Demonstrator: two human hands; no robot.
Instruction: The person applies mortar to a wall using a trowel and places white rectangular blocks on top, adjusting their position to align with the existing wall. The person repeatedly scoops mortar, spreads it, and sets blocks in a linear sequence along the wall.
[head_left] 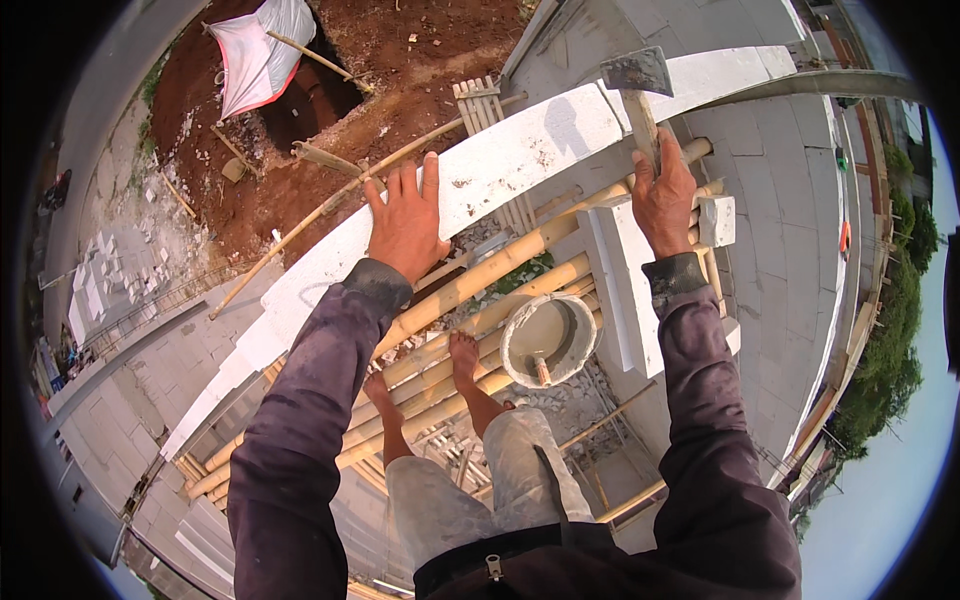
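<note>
My right hand (664,203) is closed around the wooden handle of a hammer (637,72). The hammer's dark, scuffed, blocky head is up, over the top of a white block wall (490,172). Fingers spread, my left hand (408,222) lies on the near edge of this wall, pressing on a pale block. A grey shadow falls on the white surface between my two hands. Below them a round mortar bucket (549,338) holds grey mix, with a tool's handle sticking out of it.
My bare feet (463,358) stand on bamboo poles (480,290) high above the ground. White blocks (622,290) stand upright beside my right forearm. Beyond the wall lies red soil (420,60) with a pit and a pale tarp (262,55). A grey block wall (770,230) rises at right.
</note>
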